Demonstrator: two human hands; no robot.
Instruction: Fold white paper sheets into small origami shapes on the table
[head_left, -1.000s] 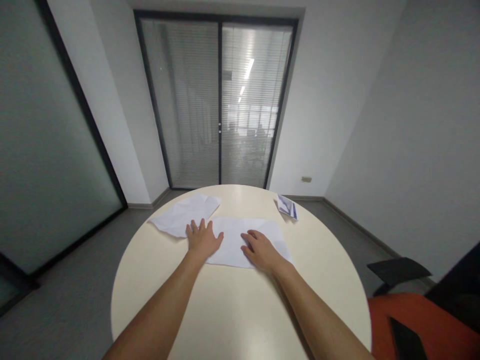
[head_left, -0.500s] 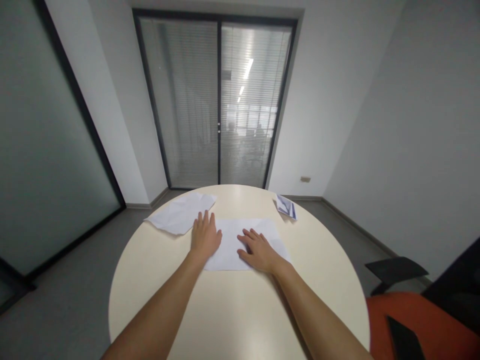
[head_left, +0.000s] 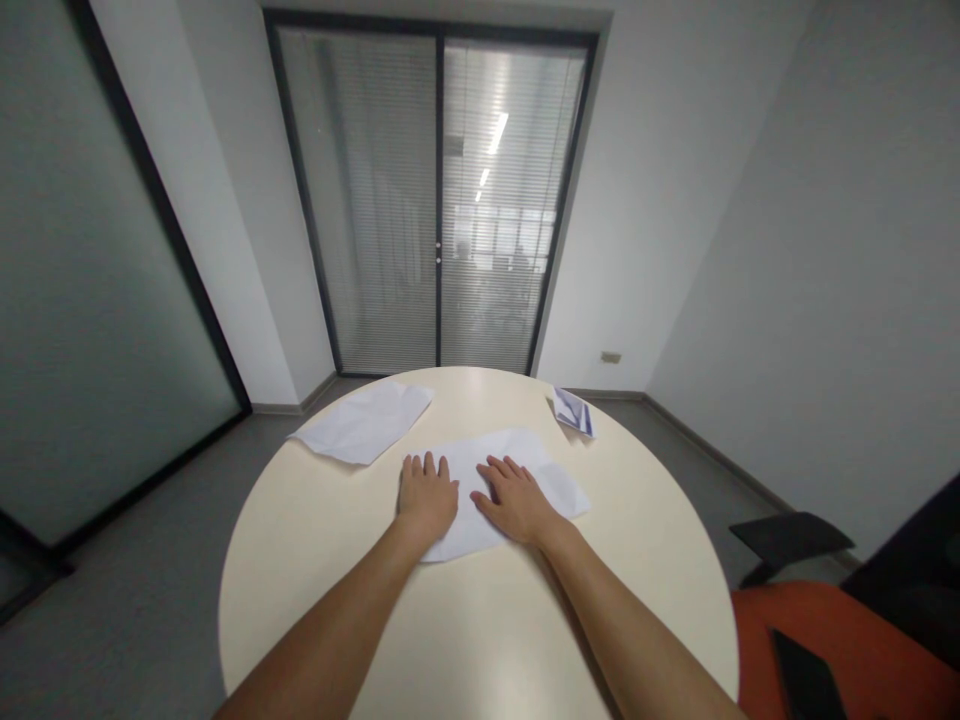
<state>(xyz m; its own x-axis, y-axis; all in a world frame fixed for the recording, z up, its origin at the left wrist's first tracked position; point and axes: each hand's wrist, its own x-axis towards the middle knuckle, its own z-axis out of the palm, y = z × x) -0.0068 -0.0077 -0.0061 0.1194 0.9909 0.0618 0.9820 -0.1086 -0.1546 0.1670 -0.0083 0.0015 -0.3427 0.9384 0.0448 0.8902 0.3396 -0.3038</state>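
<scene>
A white sheet of paper [head_left: 469, 525] lies at a slight slant on the round table, with faint creases and a slightly raised right side. My left hand [head_left: 429, 498] rests flat on the sheet's left part, fingers stretched forward. On its right part lies my right hand [head_left: 516, 498], open, its thumb apart from the fingers and pointing left. Neither hand grips anything. Beyond my left hand is a second, creased white sheet [head_left: 367, 420], reaching the table's far left edge.
The cream round table [head_left: 442, 640] fills the middle. A folded printed paper [head_left: 573, 412] stands partly raised near its far right edge. An orange chair [head_left: 832, 640] with black armrests is at the right. Behind the table is a glass partition with blinds [head_left: 360, 200].
My left hand has moved back and to the right. The sheet beneath my hands has turned counterclockwise, from square to slanted. My right hand has barely shifted.
</scene>
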